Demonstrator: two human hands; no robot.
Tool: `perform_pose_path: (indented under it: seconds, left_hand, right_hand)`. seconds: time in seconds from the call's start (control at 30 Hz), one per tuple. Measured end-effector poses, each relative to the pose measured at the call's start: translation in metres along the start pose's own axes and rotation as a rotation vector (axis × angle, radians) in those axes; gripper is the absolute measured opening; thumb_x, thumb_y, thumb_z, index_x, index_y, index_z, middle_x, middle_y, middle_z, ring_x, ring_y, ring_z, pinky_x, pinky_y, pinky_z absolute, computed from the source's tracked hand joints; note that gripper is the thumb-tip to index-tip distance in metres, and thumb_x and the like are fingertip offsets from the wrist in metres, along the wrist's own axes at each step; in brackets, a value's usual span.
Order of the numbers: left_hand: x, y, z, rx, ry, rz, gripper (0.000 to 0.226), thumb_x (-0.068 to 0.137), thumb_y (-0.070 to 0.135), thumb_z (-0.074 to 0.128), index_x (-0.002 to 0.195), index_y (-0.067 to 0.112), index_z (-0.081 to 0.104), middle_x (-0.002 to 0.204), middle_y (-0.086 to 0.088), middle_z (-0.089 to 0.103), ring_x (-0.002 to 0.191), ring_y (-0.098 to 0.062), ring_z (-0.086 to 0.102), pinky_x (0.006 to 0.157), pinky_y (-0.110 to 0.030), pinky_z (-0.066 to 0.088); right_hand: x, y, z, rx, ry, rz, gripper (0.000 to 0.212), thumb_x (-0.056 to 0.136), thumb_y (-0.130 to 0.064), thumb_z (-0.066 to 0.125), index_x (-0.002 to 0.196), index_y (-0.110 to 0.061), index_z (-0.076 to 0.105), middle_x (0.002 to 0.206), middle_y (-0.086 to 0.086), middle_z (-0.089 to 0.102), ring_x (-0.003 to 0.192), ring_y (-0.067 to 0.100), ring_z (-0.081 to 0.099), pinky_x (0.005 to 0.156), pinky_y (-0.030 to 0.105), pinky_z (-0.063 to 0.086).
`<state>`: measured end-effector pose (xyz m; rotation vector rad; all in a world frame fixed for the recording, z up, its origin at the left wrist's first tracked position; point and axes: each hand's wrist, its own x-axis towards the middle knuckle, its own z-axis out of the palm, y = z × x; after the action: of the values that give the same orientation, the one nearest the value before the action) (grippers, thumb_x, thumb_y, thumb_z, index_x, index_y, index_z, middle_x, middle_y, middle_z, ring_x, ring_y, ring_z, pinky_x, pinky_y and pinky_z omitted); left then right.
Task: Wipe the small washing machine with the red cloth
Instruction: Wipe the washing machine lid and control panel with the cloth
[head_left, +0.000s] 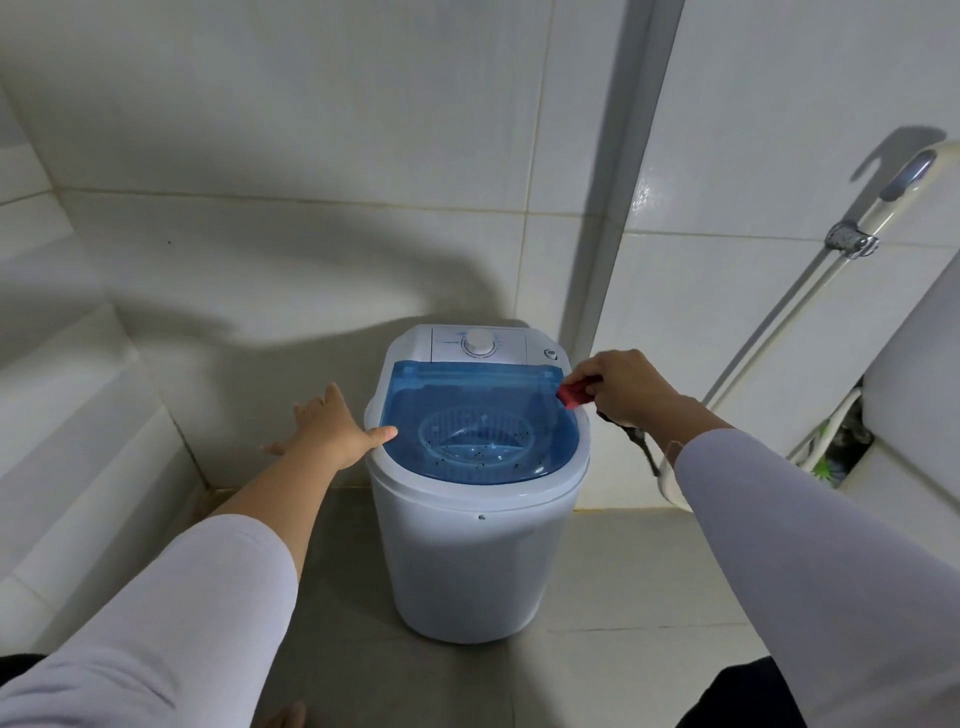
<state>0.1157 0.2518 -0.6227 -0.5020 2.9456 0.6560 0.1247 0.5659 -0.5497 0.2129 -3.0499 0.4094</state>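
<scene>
The right hand is curled around a bunched red cloth, fingers and thumb gripping it so that only a small part of the fabric shows below the knuckles. The cloth is pressed against the far right corner of the blue lid, just where the lid meets the white rim. The left hand is spread flat with fingers straight and holding nothing; its thumb touches the left edge of the lid and rim, while the other fingers point out to the left, off the machine. Both forearms wear pale long sleeves pushed up from the wrists.

The small washing machine stands upright on the grey tiled floor, a white rounded tub with a translucent blue lid closed over it. Through the lid a ribbed inner basket with dark specks can be seen. Behind the lid sits a white control panel with a round dial at its middle and a small round fitting at the right corner.

Near the right wrist a dark cord hangs down beside the machine. White wall tiles rise behind it, a white stepped ledge runs along the left, and on the right a pale hose with a metal valve slants along the wall beside a white fixture
</scene>
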Motion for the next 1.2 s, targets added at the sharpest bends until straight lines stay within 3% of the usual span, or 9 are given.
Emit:
perform_pose_path:
  seconds: [0.23,0.33,0.5,0.7,1.2]
  left_hand:
    - [-0.009,-0.011,0.001,-0.258,-0.127,0.069,0.13,0.062,0.056,0.081,0.154,0.016,-0.002,0.161,-0.008,0.011,0.148,-0.028,0.008,0.118,-0.046,0.02]
    - [-0.004,-0.019,0.007,-0.298,-0.15,0.051,0.137,0.056,0.063,0.081,0.153,0.019,-0.005,0.161,-0.008,0.009,0.148,-0.028,0.008,0.117,-0.051,0.022]
    - [0.0,-0.026,0.015,-0.31,-0.143,0.065,0.147,0.043,0.075,0.076,0.152,0.023,-0.007,0.161,-0.008,0.008,0.148,-0.03,0.006,0.114,-0.058,0.02]
    - [0.002,-0.026,0.015,-0.319,-0.145,0.084,0.139,0.054,0.068,0.077,0.152,0.023,-0.01,0.162,-0.009,-0.001,0.149,-0.028,-0.008,0.115,-0.061,0.013]
    - [-0.005,-0.023,0.009,-0.168,-0.111,0.099,0.133,0.06,0.072,0.071,0.152,0.02,-0.009,0.162,-0.006,0.002,0.149,-0.026,-0.006,0.112,-0.067,0.012]
  right_hand:
    - [0.04,-0.094,0.003,0.099,0.006,-0.208,0.041,0.087,0.003,0.05,0.12,-0.017,0.063,0.123,0.009,0.064,0.113,0.025,0.058,0.093,0.024,0.041]
    - [0.046,-0.136,0.025,0.085,-0.083,-0.309,0.042,0.087,0.006,0.048,0.121,-0.016,0.061,0.122,0.007,0.064,0.112,0.023,0.059,0.089,0.025,0.044]
    - [0.049,-0.176,0.064,-0.124,-0.239,-0.457,0.045,0.092,0.0,0.045,0.129,-0.022,0.057,0.127,0.006,0.059,0.117,0.025,0.053,0.097,0.032,0.044]
    - [0.049,-0.176,0.072,-0.2,-0.324,-0.506,0.043,0.093,-0.003,0.047,0.125,-0.028,0.06,0.131,0.0,0.058,0.12,0.023,0.052,0.104,0.034,0.043]
    - [0.04,-0.118,0.064,-0.123,-0.25,-0.38,0.04,0.092,0.001,0.048,0.114,-0.025,0.068,0.127,-0.003,0.061,0.115,0.024,0.054,0.101,0.033,0.044]
